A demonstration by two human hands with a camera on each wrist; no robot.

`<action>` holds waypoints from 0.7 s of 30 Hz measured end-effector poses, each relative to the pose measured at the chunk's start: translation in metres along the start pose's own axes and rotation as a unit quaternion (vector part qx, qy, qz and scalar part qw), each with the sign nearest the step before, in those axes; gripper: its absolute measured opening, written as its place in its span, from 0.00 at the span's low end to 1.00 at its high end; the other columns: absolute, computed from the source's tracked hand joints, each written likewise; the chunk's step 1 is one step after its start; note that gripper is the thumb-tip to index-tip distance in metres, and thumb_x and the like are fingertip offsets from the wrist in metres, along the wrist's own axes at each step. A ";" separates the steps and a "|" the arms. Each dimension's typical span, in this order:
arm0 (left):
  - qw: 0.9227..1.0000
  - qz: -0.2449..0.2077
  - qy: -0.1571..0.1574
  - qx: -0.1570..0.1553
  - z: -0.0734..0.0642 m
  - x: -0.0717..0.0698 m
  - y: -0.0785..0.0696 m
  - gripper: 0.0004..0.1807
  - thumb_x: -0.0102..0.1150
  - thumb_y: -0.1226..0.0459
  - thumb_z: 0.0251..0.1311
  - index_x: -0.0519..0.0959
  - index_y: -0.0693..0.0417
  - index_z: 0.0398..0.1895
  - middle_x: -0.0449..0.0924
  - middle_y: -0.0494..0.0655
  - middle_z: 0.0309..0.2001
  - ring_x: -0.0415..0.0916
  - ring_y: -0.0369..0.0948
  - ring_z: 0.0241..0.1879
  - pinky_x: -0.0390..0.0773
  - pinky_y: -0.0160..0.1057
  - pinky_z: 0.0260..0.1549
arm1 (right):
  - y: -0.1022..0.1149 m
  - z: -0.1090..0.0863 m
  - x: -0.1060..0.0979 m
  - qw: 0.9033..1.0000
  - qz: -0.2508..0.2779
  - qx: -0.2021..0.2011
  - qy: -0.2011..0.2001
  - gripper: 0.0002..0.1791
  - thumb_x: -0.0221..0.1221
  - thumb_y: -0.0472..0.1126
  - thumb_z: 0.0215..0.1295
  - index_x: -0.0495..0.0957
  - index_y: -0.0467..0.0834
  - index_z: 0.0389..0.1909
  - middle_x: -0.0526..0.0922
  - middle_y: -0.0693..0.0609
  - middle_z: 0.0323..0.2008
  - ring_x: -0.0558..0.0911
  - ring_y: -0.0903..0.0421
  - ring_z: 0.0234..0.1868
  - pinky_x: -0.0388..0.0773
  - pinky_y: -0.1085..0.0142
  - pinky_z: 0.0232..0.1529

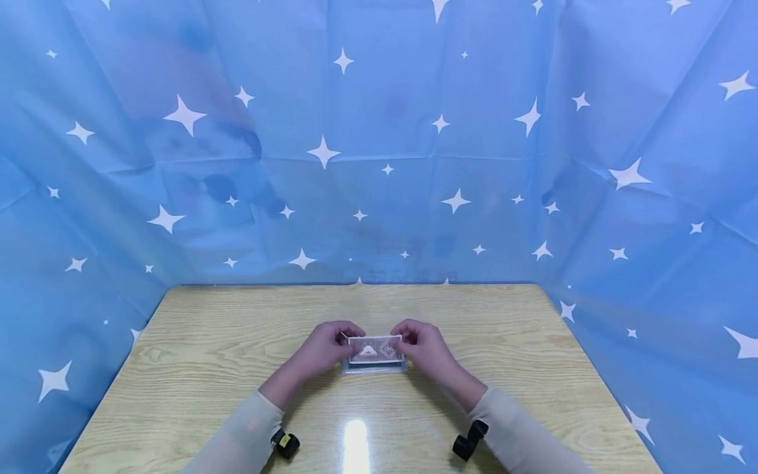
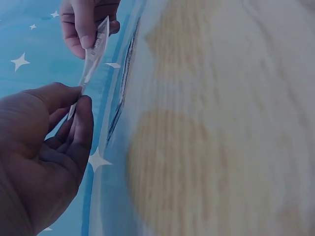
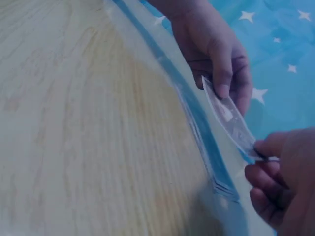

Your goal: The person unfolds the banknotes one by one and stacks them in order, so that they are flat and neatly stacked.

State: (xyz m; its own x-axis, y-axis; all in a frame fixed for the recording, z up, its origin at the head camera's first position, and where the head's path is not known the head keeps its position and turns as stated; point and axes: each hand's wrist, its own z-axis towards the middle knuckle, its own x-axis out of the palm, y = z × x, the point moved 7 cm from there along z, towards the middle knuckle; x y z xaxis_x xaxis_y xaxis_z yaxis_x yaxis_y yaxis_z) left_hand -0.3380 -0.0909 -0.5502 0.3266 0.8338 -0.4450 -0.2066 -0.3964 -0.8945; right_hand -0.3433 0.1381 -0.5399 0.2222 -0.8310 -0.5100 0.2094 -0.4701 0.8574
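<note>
Both hands hold a thin, flat, greyish-pink printed card with a white border and white figures, raised above the table. My left hand pinches its left end between thumb and fingers. The right end is pinched the same way by my right hand. In the right wrist view the card bends slightly between the two hands. Beneath it lies a flat, shiny rectangular pile with a clear edge, partly covered by the card. Its thin layers show in the right wrist view; what they are I cannot tell.
The wood-grain table reaches back to a blue curtain with white stars, which also hangs on both sides. Small black cameras sit at the left wrist and right wrist. A bright light reflection lies on the near tabletop.
</note>
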 end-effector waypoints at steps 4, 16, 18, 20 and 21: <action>0.999 0.032 -0.003 0.006 0.001 0.002 0.001 0.12 0.74 0.66 0.71 0.90 0.53 0.55 0.86 0.38 0.39 0.80 0.38 0.36 0.81 0.36 0.35 | -0.002 -0.001 0.003 0.999 -0.032 -0.003 0.002 0.04 0.74 0.37 0.73 0.89 0.48 0.43 0.82 0.57 0.29 0.78 0.57 0.30 0.76 0.67 0.31; 0.997 0.076 -0.001 0.024 0.002 0.006 -0.002 0.11 0.72 0.69 0.70 0.91 0.53 0.53 0.86 0.41 0.45 0.79 0.37 0.38 0.81 0.38 0.39 | -0.004 -0.003 0.006 0.997 -0.074 -0.018 0.003 0.04 0.74 0.38 0.73 0.89 0.49 0.43 0.81 0.59 0.29 0.77 0.60 0.29 0.77 0.67 0.31; 0.996 0.081 0.002 0.027 0.002 0.007 -0.001 0.12 0.72 0.70 0.70 0.91 0.53 0.53 0.86 0.41 0.46 0.79 0.37 0.38 0.81 0.39 0.39 | -0.004 -0.003 0.006 0.996 -0.084 -0.025 0.004 0.04 0.74 0.38 0.73 0.89 0.49 0.43 0.81 0.59 0.28 0.77 0.60 0.29 0.77 0.67 0.31; 0.996 0.082 0.005 0.025 0.003 0.007 0.000 0.12 0.72 0.69 0.70 0.91 0.52 0.53 0.86 0.41 0.46 0.79 0.37 0.39 0.82 0.39 0.40 | -0.004 -0.003 0.007 0.995 -0.096 -0.032 0.005 0.04 0.74 0.38 0.73 0.89 0.49 0.44 0.80 0.60 0.29 0.77 0.61 0.29 0.77 0.66 0.32; 0.996 0.083 0.007 0.023 0.003 0.008 0.000 0.12 0.72 0.69 0.70 0.91 0.52 0.54 0.86 0.41 0.46 0.79 0.37 0.39 0.82 0.39 0.40 | -0.003 -0.003 0.007 0.994 -0.102 -0.035 0.005 0.04 0.74 0.38 0.73 0.89 0.49 0.43 0.80 0.60 0.28 0.76 0.61 0.29 0.77 0.66 0.32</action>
State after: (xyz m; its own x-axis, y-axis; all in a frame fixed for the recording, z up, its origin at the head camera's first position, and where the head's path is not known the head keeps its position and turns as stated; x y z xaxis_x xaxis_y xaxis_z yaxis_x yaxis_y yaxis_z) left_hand -0.3384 -0.0832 -0.5536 0.2971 0.7531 -0.5870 -0.3005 -0.5098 -0.8061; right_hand -0.3391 0.1348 -0.5464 0.1783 -0.7176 -0.6733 0.3169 -0.6059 0.7297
